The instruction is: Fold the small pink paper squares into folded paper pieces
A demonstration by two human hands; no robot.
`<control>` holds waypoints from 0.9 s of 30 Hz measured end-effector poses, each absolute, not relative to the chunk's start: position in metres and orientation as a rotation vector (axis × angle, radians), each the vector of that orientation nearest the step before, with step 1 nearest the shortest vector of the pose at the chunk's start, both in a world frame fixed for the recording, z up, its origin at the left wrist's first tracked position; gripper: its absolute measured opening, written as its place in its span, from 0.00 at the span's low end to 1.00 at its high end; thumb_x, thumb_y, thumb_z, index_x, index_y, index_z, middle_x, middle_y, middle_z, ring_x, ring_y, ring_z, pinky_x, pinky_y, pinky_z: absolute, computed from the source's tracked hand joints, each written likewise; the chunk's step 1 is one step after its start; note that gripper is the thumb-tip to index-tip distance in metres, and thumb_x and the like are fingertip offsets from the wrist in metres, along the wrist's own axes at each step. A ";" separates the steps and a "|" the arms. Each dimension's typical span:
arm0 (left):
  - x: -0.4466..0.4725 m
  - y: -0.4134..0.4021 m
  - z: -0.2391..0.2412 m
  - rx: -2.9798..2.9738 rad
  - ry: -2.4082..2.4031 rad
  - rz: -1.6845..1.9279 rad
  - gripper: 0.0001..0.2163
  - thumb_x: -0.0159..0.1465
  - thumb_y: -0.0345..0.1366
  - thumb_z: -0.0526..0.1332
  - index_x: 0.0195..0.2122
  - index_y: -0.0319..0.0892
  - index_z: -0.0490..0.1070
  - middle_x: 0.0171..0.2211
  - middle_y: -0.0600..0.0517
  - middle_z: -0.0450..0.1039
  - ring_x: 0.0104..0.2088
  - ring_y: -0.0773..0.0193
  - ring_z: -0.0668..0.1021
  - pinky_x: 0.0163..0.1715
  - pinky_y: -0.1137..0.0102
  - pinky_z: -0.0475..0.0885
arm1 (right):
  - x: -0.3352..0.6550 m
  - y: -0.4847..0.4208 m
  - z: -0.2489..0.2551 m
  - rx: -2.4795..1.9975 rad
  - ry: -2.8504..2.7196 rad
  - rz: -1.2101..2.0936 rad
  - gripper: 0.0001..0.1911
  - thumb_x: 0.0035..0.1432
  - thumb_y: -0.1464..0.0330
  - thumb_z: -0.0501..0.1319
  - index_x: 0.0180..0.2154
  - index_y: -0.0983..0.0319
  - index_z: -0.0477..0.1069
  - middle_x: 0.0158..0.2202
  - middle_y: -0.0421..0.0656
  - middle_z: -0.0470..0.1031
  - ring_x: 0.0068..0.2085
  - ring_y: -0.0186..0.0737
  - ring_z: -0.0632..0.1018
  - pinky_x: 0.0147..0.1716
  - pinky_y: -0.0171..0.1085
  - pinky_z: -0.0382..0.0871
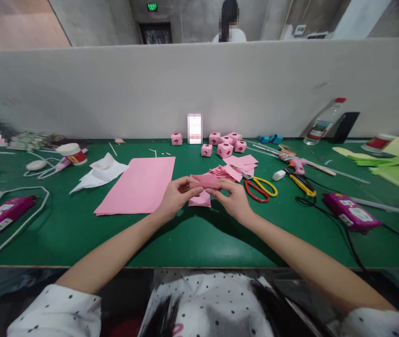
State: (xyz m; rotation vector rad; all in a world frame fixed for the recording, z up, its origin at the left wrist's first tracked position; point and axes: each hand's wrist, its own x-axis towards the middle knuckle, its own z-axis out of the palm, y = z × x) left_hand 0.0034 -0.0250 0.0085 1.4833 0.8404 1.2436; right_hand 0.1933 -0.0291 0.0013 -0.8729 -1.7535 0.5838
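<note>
Both my hands meet over the middle of the green table (62, 234). My left hand (175, 195) and my right hand (232, 199) pinch opposite ends of a small folded pink paper piece (204, 182), held just above the table. Another small pink paper (201, 200) lies right beneath it. A large pink sheet (139, 184) lies flat to the left of my left hand. A pile of cut pink squares (236, 166) sits just behind my right hand. Several finished pink paper cubes (225, 142) stand further back.
Red-and-yellow scissors (260, 188) lie right of my right hand, with a yellow cutter (303, 184) and glue gun (296, 164) beyond. Magenta devices (350, 211) (3, 213) with cables sit at both sides. White paper (101, 172), a cup (73, 153), a bottle (324, 121) and green paper (389, 164) stand around. A person stands behind the partition (199, 89).
</note>
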 end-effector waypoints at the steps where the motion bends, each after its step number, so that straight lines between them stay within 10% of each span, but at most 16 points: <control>1: 0.003 -0.025 0.008 1.486 0.841 1.247 0.12 0.54 0.42 0.71 0.31 0.39 0.74 0.32 0.52 0.73 0.31 0.67 0.75 0.34 0.71 0.73 | 0.193 -0.030 0.001 -0.891 -1.745 0.591 0.11 0.58 0.60 0.65 0.32 0.61 0.79 0.32 0.43 0.79 0.35 0.40 0.77 0.37 0.38 0.70; 16: 0.006 -0.028 0.012 1.505 0.910 1.276 0.18 0.54 0.42 0.71 0.39 0.41 0.68 0.32 0.52 0.75 0.31 0.65 0.79 0.31 0.72 0.74 | 0.188 -0.029 0.001 -0.801 -1.349 1.103 0.27 0.47 0.60 0.73 0.47 0.57 0.65 0.37 0.41 0.77 0.39 0.40 0.79 0.39 0.39 0.73; 27: 0.005 -0.028 0.009 1.533 0.949 1.243 0.23 0.56 0.42 0.70 0.49 0.41 0.66 0.27 0.53 0.76 0.30 0.62 0.80 0.30 0.70 0.75 | 0.189 -0.030 0.002 -0.853 -1.390 1.020 0.21 0.48 0.61 0.72 0.43 0.58 0.71 0.36 0.42 0.78 0.37 0.38 0.78 0.39 0.38 0.73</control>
